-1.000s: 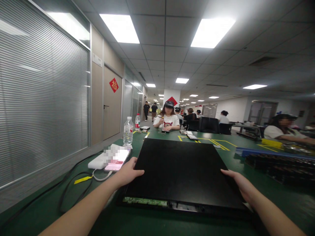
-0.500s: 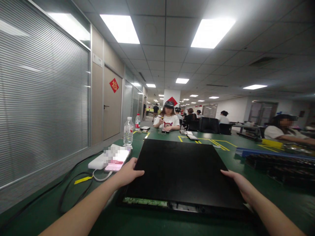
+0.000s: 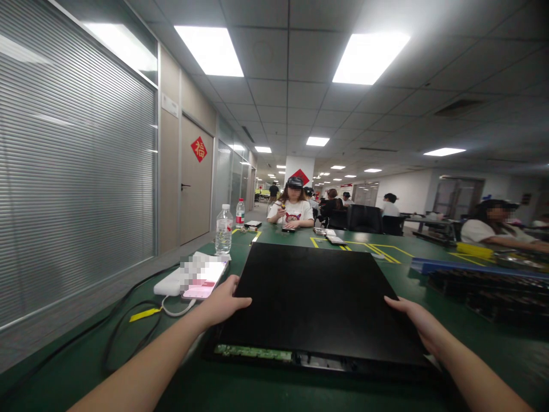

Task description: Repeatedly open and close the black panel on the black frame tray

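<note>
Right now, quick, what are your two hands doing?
Left hand: closed on the black panel, at its left edge, thumb on top.
Right hand: closed on the same panel's right edge, fingers hidden below.

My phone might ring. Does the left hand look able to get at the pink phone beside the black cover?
Probably yes: the left hand holds the black cover by its edge; the pink phone lies just beside it, nothing between.

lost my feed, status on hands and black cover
Left hand grips black cover at left edge, right hand at right edge. Board shows under near edge. Phone beside left hand.
</note>
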A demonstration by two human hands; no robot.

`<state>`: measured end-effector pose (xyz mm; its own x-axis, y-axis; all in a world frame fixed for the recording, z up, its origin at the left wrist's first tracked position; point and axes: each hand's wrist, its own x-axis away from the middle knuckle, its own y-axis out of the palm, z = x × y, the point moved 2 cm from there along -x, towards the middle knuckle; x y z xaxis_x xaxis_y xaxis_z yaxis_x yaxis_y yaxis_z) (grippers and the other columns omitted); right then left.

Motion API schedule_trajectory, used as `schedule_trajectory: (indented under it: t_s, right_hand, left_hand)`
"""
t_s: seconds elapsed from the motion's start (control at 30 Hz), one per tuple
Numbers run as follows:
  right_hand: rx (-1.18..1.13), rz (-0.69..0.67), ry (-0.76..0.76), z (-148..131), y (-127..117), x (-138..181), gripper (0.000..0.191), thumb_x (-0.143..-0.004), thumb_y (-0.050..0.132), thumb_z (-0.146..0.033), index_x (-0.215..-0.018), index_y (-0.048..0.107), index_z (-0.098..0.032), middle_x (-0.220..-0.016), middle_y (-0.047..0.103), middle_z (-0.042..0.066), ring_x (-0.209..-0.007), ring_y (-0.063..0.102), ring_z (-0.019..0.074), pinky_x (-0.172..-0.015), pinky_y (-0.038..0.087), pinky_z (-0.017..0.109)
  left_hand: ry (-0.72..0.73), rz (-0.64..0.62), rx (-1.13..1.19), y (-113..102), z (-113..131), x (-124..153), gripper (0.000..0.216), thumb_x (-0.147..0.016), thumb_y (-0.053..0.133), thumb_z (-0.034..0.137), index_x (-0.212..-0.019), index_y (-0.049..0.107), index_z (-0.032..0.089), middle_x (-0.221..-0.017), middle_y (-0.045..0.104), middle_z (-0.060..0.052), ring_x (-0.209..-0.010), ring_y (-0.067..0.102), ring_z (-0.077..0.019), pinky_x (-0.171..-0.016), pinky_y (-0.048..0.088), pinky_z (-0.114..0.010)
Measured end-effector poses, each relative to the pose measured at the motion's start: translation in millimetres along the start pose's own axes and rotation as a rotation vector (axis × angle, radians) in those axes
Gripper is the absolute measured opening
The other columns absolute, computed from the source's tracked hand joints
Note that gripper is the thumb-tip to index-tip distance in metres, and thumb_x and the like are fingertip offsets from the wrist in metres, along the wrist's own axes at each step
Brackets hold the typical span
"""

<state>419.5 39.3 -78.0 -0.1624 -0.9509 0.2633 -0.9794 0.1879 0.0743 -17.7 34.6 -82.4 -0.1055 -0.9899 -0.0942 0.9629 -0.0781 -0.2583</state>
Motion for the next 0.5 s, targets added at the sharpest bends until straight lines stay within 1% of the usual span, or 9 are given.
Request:
schedule_trajectory:
  t_s: [0.23,0.37,0.5]
  right_hand:
    - [0.032,0.002,-0.005,1.1,-3.6,-4.5,0.053,-0.071,0.063,-0.035,-0.119,0.049,-0.019,-0.083,0.071,0.01,-0.067,0.067,0.023,-0.059,0.055,0.035]
    - [0.029,-0.006,-0.016,0.5,-4.3,-4.9,0.052,-0.07,0.064,-0.033,-0.119,0.049,-0.019,-0.084,0.071,0.01,-0.07,0.067,0.0222,-0.063,0.055,0.034]
    - [0.034,-0.009,-0.007,-0.4,-2.7,-3.0,0.048,-0.071,0.062,-0.033,-0.116,0.052,-0.019,-0.083,0.071,0.009,-0.072,0.067,0.0221,-0.064,0.055,0.034]
  left_hand:
    - [-0.013,-0.006,-0.011,1.2,3.8,1.1,0.051,-0.061,0.067,0.029,-0.103,0.042,0.016,-0.109,0.063,-0.013,-0.097,0.061,-0.0265,-0.08,0.048,-0.036]
    - [-0.018,0.008,-0.062,-0.5,1.8,0.4,0.05,-0.062,0.066,0.03,-0.104,0.042,0.017,-0.107,0.065,-0.012,-0.096,0.062,-0.0266,-0.08,0.047,-0.036]
    - [-0.009,0.008,-0.077,-1.5,-2.0,-1.9,0.049,-0.062,0.065,0.031,-0.103,0.043,0.017,-0.105,0.065,-0.011,-0.095,0.062,-0.0266,-0.078,0.048,-0.037]
